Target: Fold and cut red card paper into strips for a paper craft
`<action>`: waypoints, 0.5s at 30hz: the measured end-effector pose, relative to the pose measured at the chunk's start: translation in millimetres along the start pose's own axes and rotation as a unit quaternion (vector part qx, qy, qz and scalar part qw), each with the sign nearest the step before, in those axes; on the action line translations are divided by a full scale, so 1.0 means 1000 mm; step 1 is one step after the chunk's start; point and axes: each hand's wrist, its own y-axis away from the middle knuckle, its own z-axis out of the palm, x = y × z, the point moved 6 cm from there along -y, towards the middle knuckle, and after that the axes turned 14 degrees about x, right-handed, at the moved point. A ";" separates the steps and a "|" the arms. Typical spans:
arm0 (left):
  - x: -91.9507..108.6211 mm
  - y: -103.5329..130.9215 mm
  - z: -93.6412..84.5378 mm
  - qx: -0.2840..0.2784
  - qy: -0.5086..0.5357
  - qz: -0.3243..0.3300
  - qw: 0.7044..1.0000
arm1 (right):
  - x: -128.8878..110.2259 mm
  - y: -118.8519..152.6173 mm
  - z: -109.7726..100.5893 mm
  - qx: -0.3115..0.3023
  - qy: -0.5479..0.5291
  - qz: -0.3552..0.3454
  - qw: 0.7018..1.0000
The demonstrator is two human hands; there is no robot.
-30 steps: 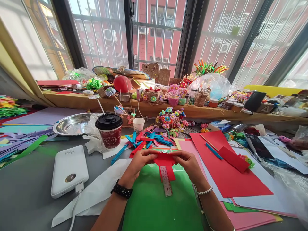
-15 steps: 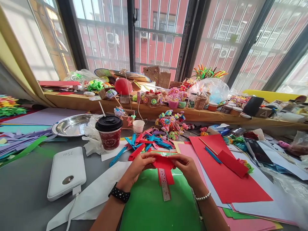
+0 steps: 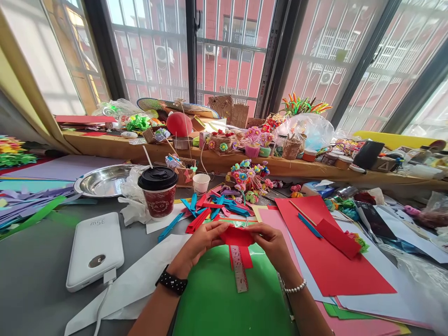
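Between my two hands I hold a small piece of red paper (image 3: 238, 236), pinched at its upper left and right edges. My left hand (image 3: 210, 237), with a dark dotted wristband, closes thumb and fingers on one end. On the other end, my right hand (image 3: 268, 238), above a beaded bracelet, does the same. Below the held piece a clear ruler (image 3: 239, 273) lies on a flat red paper strip (image 3: 247, 257). Both rest on a glossy green mat (image 3: 224, 308). Folded blue and red paper strips (image 3: 201, 217) are heaped just beyond my hands.
At left are a white power bank (image 3: 96, 249) with a cable, a lidded drink cup (image 3: 158, 192) with a straw, and a metal tray (image 3: 84, 187). Red paper sheets (image 3: 343, 261) cover the right. A paper cup (image 3: 201, 184) and crafted flowers (image 3: 247, 175) stand behind.
The red paper in my hands has tilted or folded, now showing as a flatter, shorter band with its lower edge higher. Both hands keep nearly the same place.
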 end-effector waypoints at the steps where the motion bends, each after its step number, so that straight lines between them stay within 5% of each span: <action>1: 0.000 0.000 0.000 0.002 -0.004 -0.001 1.000 | 0.000 0.000 0.000 -0.003 0.001 -0.004 1.000; 15: -0.001 -0.001 -0.003 0.002 -0.031 0.000 1.000 | -0.003 0.002 0.004 -0.026 0.016 -0.004 1.000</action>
